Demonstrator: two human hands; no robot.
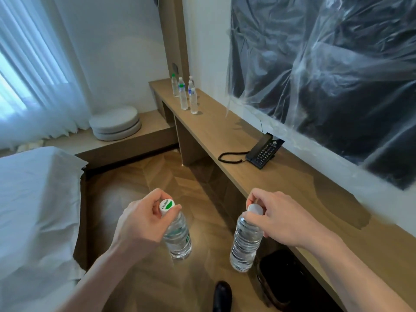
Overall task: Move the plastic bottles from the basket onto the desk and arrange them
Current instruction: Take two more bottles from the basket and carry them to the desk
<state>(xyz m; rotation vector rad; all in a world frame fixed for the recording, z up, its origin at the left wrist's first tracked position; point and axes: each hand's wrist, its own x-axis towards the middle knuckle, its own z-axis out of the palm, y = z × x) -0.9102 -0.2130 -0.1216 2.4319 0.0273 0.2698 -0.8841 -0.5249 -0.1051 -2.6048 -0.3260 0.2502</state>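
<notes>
two bottles up, one in each of our hands
left hand (144, 218) pinches the green-capped bottle (177, 235) by its cap, right hand (281, 219) pinches the white-capped bottle (246, 242) likewise.

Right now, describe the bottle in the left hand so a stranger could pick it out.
Over the wooden floor, between bed and desk, two hands hold bottles by the neck. The left hand holds the left bottle. Its white cap bears a green mark; the right bottle has a plain cap.
</notes>
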